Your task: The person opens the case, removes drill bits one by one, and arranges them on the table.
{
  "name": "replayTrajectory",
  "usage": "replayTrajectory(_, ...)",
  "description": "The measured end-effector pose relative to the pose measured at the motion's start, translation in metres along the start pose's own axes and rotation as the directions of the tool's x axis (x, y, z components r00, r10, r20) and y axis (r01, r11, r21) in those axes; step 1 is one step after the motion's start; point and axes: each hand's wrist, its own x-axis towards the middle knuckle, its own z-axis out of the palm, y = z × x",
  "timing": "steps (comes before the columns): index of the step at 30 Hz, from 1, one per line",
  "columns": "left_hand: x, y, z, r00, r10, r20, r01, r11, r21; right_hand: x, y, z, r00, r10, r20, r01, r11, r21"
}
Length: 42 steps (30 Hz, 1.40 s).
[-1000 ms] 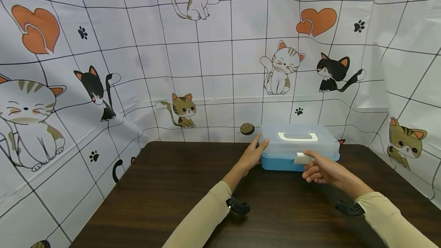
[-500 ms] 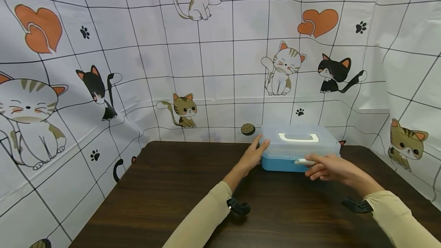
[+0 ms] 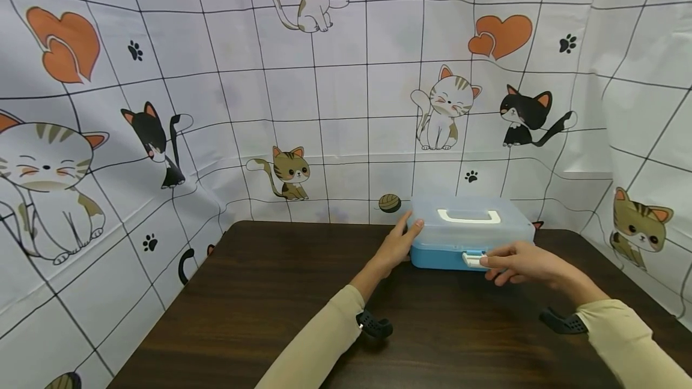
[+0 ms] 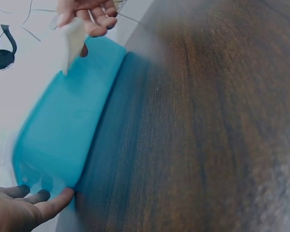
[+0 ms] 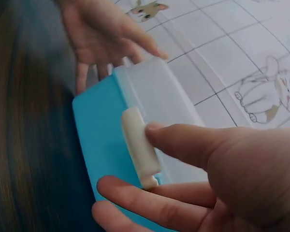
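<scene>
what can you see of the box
The box looks plastic: blue base, cloudy lid, white handle on top, white latch in front. It sits upright, lid down, near the far edge of the table. The left grip touches one end; the right grip has its thumb on the latch, which sticks out.

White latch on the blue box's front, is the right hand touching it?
Touching. The right wrist view shows the right hand with its thumb tip against the edge of the white latch.

Both arms (image 3: 319, 341) are reaching forward; the left hand (image 3: 393, 246) is spreading its fingers (image 4: 53, 206), the right hand (image 3: 521, 263) is pinching.
</scene>
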Motion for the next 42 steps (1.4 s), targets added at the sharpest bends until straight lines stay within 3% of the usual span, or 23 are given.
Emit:
replayTrajectory(5, 0.001, -0.001, 0.001, 1.000, 0.004, -0.017, -0.004, 1.000, -0.005, -0.002, -0.007, 0.002, 0.999, -0.035, -0.006, 0.034, 0.998, -0.053)
replayTrajectory(14, 0.003, -0.002, 0.000, 1.000, 0.012, -0.011, -0.012, 1.000, -0.005, -0.005, -0.016, 0.003, 0.993, -0.067, -0.099, 0.052, 0.988, -0.148)
replayTrajectory(20, 0.004, -0.004, -0.004, 0.999, 0.019, 0.032, -0.018, 0.998, -0.053, 0.004, -0.009, 0.007, 0.982, -0.120, -0.146, 0.093, 0.980, -0.178)
replayTrajectory(24, 0.004, -0.008, -0.009, 0.996, 0.038, 0.086, -0.031, 0.996, -0.082, 0.009, -0.008, 0.017, 0.967, -0.157, -0.202, 0.103, 0.962, -0.253)
replayTrajectory(28, 0.002, -0.013, -0.013, 0.990, 0.078, 0.119, -0.083, 0.996, 0.034, 0.012, -0.009, 0.028, 0.955, -0.146, -0.259, 0.058, 0.946, -0.319)
replayTrajectory(32, 0.001, -0.016, -0.012, 0.985, 0.116, 0.130, -0.140, 0.971, 0.193, 0.008, -0.009, 0.038, 0.945, -0.124, -0.304, -0.006, 0.919, -0.395)
replayTrajectory(42, -0.001, -0.018, -0.012, 0.990, 0.105, 0.096, -0.127, 0.959, 0.252, 0.009, -0.007, 0.060, 0.886, -0.213, -0.413, -0.043, 0.847, -0.529)
